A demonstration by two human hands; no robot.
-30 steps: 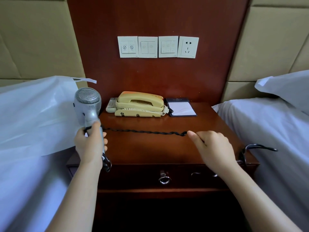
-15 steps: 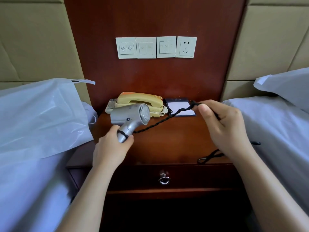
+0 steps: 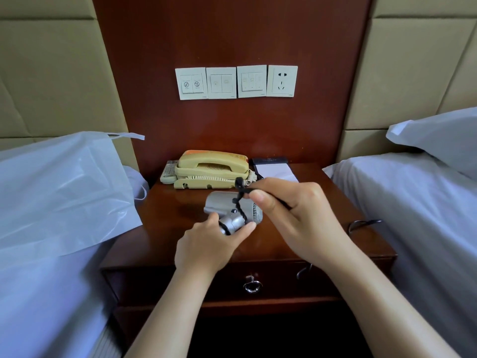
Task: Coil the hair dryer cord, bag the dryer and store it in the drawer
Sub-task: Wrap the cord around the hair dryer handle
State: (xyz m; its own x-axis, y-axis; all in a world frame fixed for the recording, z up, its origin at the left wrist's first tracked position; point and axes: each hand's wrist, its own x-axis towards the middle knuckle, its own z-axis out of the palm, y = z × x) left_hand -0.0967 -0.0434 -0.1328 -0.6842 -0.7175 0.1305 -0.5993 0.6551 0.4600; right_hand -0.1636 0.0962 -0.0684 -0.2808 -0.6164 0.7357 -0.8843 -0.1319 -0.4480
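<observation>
A small silver hair dryer (image 3: 224,205) is held above the wooden nightstand (image 3: 165,244), lying sideways with its grille to the right. My left hand (image 3: 210,245) grips its handle from below. My right hand (image 3: 296,213) pinches the black twisted cord (image 3: 239,202), which runs over the dryer body close to the handle. The loose end of the cord (image 3: 361,224) trails over the nightstand's right edge. A white plastic bag (image 3: 59,187) lies on the left bed. The drawer (image 3: 154,282) with its metal ring pull (image 3: 251,284) is shut.
A beige telephone (image 3: 210,169), a remote (image 3: 169,171) and a notepad (image 3: 275,167) stand at the back of the nightstand. Beds flank it on both sides, with a pillow (image 3: 438,135) on the right. Switches and a socket (image 3: 281,80) are on the wall panel.
My left hand brought the dryer from the left to the middle and tipped it sideways. My right hand carried the cord up and inward, over the dryer body.
</observation>
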